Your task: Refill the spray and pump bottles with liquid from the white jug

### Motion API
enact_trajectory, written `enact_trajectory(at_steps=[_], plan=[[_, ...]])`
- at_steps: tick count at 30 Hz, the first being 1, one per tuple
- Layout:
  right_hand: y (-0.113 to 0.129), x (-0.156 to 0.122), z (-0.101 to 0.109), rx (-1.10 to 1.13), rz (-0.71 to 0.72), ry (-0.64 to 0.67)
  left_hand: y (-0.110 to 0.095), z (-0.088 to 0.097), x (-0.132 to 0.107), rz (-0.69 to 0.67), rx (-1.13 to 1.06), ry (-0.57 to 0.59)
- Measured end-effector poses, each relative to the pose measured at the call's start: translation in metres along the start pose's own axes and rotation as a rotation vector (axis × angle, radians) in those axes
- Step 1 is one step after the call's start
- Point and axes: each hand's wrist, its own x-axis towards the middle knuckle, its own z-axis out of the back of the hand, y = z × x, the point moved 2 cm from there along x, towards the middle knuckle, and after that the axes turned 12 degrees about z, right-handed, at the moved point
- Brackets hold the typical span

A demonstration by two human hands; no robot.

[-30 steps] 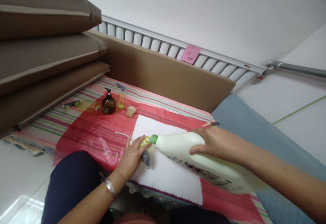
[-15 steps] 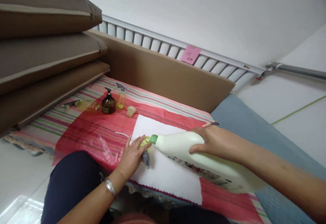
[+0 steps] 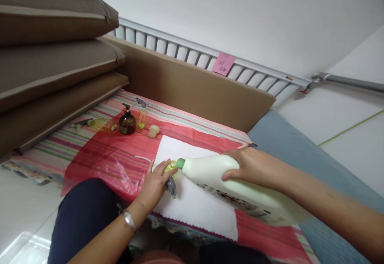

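Note:
My right hand (image 3: 255, 166) grips a large white jug (image 3: 237, 190) with a green neck, tipped on its side so its mouth meets a small yellow-green bottle (image 3: 169, 167). My left hand (image 3: 154, 184) is wrapped round that small bottle and steadies it on a white cloth (image 3: 195, 204). A grey spray-trigger head (image 3: 171, 187) lies on the cloth just below my left fingers. The cloth lies on a red plastic sheet (image 3: 102, 156) over a striped cover.
At the back left stand a brown pump bottle (image 3: 127, 122), a clear spray bottle (image 3: 143, 116), a small cap (image 3: 154, 130) and a spray bottle lying flat (image 3: 96, 124). Brown cushions (image 3: 54, 56) are stacked at left. A cardboard panel (image 3: 195, 92) stands behind. My knee (image 3: 87, 216) is in front.

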Motion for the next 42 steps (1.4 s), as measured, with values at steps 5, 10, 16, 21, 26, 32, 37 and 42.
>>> enact_trajectory(at_steps=[5,10,16,21,26,32,37,42], plan=[[0.0017,-0.0003,0.0022,0.034,-0.003,0.004,0.0009,-0.0011,-0.0001,-0.006,0.004,0.003],[0.0029,-0.0012,0.0038,0.035,-0.004,0.001,0.0015,-0.0021,-0.0002,-0.009,-0.001,-0.002],[0.0033,-0.0004,0.0040,0.027,-0.010,0.009,0.0013,-0.0014,-0.0004,-0.008,-0.002,-0.015],[0.0017,0.0014,0.0020,0.031,-0.005,0.006,0.0000,-0.0001,-0.0001,-0.002,0.009,-0.009],[-0.0025,0.0012,-0.0002,0.032,0.003,-0.005,-0.0005,0.0008,0.0001,0.001,0.006,-0.010],[0.0003,-0.0009,0.0031,0.042,-0.002,0.001,-0.0002,0.0001,0.0002,-0.004,0.022,-0.013],[0.0043,-0.0021,0.0066,0.041,-0.010,0.017,-0.0010,0.0009,-0.0002,-0.002,0.028,-0.017],[0.0053,-0.0014,0.0060,0.033,-0.010,0.023,0.0000,0.0000,-0.0001,-0.005,0.019,-0.004]])
